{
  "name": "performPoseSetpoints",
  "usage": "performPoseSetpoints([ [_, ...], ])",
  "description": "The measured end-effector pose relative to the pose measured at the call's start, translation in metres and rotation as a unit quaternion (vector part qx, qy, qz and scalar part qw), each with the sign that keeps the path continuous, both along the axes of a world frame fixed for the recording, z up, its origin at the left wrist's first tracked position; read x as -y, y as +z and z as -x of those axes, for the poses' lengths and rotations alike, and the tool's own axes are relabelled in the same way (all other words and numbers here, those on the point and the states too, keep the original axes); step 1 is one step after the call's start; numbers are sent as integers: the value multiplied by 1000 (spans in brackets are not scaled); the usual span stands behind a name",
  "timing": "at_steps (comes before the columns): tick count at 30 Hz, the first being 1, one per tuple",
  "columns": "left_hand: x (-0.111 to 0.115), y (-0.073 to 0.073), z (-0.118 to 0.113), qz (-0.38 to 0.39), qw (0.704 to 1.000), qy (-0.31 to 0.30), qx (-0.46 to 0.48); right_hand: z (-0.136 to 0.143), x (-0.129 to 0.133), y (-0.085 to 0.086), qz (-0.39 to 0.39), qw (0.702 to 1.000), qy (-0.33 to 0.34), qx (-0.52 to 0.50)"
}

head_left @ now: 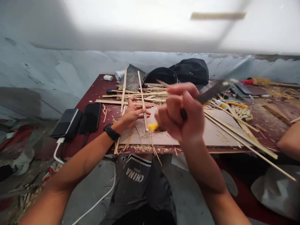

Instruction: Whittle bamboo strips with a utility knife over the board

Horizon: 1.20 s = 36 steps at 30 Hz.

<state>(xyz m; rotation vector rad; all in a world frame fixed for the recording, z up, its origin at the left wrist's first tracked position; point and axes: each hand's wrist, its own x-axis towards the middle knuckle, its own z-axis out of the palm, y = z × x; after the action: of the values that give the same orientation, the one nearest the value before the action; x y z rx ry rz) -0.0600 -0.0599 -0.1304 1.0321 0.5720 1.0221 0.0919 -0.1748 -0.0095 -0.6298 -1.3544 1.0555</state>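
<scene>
Strip of pale wood, thin and narrow, slants over the near edge of the heap, its lower end above the pale board. Probably light, springy, liable to split along the grain; edges may splinter. Best hold: flat faces, mid-length. Left hand: fingers partly spread, strip lying across them; whether pinched, cannot tell. Right hand: curled closed round a blurred, yellow-ended tool, raised nearer the camera. Beyond: loose strips, dark red table, black bag.
</scene>
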Motion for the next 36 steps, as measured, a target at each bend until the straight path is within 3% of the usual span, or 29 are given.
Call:
performPoseSetpoints([
  [2,-1,1,1,2,1000,-3,-13,-17,-49,-9,-9,997,-76,13],
  [5,-2,3,2,2,999,-13,-30,-50,-118,-39,-5,974,-168,151],
  [7,-2,4,4,0,999,-21,-41,-62,-148,-61,-2,953,-178,247],
  [9,-1,5,4,-1,998,-35,-57,-64,-162,-78,23,944,-148,294],
  [12,5,8,3,-3,994,-71,-79,-53,-162,-90,62,949,-100,291],
  [16,12,12,2,-8,988,-117,-96,-42,-154,-91,97,964,-65,237],
  [18,12,13,2,-23,989,-112,-96,-42,-149,-90,113,967,-40,225],
  [24,-5,11,3,-48,995,79,-40,-41,-130,-87,120,955,43,269],
  [29,-12,9,5,-53,990,130,14,-33,-119,-87,42,945,106,308],
  [31,-11,10,6,-44,990,133,19,-32,-120,-87,-5,946,78,316],
  [36,-4,14,6,-33,997,67,5,-43,-133,-90,-61,945,-123,296],
])
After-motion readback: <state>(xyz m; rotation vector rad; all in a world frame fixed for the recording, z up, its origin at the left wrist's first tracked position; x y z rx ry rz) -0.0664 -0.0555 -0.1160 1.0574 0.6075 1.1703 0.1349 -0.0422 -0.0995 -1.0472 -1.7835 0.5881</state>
